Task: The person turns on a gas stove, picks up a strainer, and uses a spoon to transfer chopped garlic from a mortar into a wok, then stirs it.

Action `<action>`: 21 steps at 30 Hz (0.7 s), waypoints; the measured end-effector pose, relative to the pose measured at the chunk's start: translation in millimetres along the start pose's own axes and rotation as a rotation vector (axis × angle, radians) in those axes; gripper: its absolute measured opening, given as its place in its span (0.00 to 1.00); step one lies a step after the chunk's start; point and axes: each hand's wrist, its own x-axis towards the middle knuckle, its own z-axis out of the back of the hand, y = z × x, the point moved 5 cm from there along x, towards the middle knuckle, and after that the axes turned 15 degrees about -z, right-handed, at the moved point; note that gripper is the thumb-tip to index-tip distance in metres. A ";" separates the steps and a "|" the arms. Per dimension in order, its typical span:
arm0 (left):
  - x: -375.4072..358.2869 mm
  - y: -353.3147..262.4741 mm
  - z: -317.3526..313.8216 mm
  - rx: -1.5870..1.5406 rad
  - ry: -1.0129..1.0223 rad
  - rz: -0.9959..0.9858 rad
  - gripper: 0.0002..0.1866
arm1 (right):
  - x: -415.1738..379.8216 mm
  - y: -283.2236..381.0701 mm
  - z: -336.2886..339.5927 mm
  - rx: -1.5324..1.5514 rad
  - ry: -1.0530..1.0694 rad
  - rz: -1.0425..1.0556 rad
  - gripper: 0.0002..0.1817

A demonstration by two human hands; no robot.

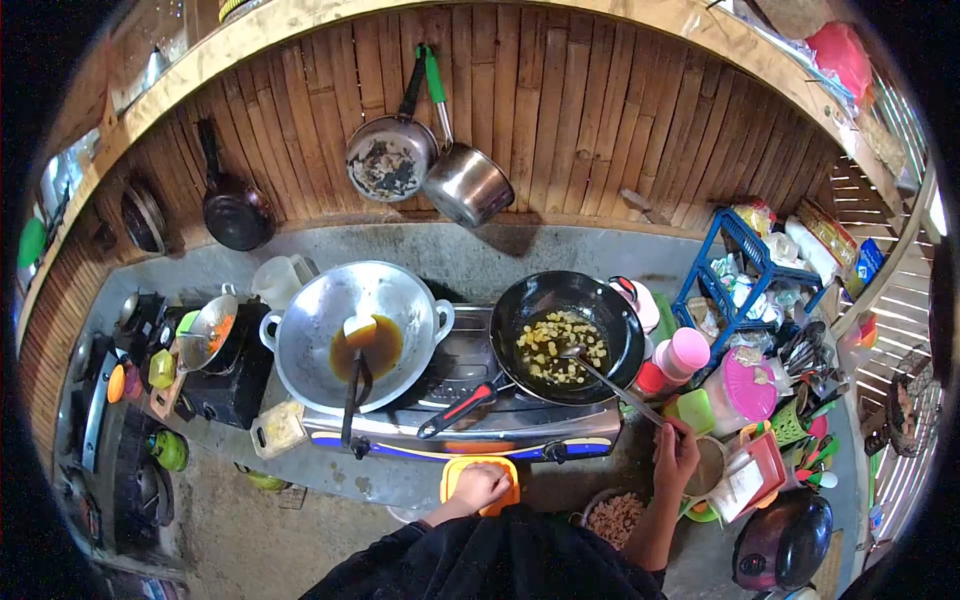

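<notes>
My right hand [677, 458] grips the handle of a long metal cooking spoon [625, 393]. The spoon's head rests among small pale yellow pieces [556, 345] in dark oil, inside a black frying pan [508, 312] on the right burner. Close to my body, my left hand [482, 486] is closed at an orange plastic container [455, 472] and appears to hold its near rim; the fingertips are hidden. On the left burner sits a big silver wok [300, 345] with brown liquid and a dark-handled utensil [352, 400] leaning in it.
The gas stove [470, 440] spans the counter's middle. A chopping board [279, 430] lies at its left, near a small pan [212, 325] with orange food. Right of the stove are a pink-lidded jar [748, 385], a blue rack [735, 300] and a bowl of reddish-brown food [617, 518].
</notes>
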 end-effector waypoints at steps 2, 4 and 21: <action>-1.9 1.1 -2.3 -0.008 -0.012 -0.010 0.13 | 4.3 -11.8 -6.4 -0.080 0.026 0.001 0.08; -1.9 2.7 -3.8 0.004 -0.025 -0.020 0.13 | 6.3 -15.1 -13.0 -0.163 0.052 0.009 0.10; 7.2 -2.3 7.8 -0.104 0.106 -0.088 0.11 | -4.6 -13.1 -72.8 -0.612 0.219 -0.101 0.14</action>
